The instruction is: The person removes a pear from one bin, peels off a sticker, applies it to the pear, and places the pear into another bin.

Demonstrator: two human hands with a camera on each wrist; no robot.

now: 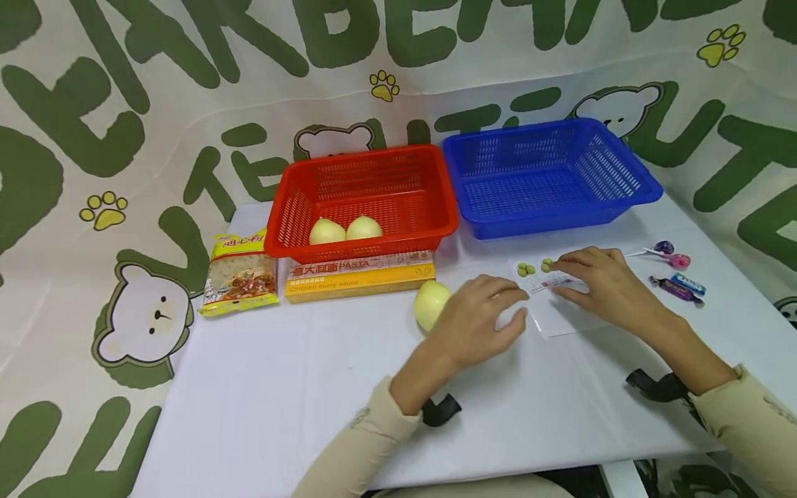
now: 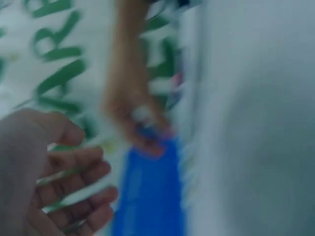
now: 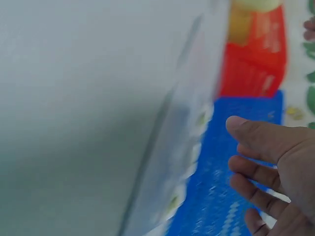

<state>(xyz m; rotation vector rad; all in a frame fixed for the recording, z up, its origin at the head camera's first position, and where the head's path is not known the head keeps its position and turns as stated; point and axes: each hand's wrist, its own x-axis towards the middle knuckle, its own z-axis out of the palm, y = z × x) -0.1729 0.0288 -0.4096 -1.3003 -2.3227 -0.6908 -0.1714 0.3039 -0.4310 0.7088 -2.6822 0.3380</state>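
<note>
In the head view my right hand (image 1: 591,283) is over a clear plastic packet (image 1: 569,321) lying flat, with a printed label and small round green pieces (image 1: 526,270) at its far edge. The right wrist view shows that hand (image 3: 275,172) with loosely bent fingers, nothing between them. My left hand (image 1: 476,318) hovers left of the packet, thumb and fingers apart and holding nothing. A pale yellow pear (image 1: 431,304) stands beside it, partly hidden by the hand. Blurred in the left wrist view, the left hand (image 2: 64,177) also has spread fingers.
Behind stand a red basket (image 1: 445,221) with two pale pears (image 1: 364,228) and a blue basket (image 1: 542,225). A yellow pasta box (image 1: 361,280) and a noodle bag (image 1: 241,277) lie left. Two lollipops (image 1: 677,261) and wrapped candies (image 1: 679,290) lie at the right.
</note>
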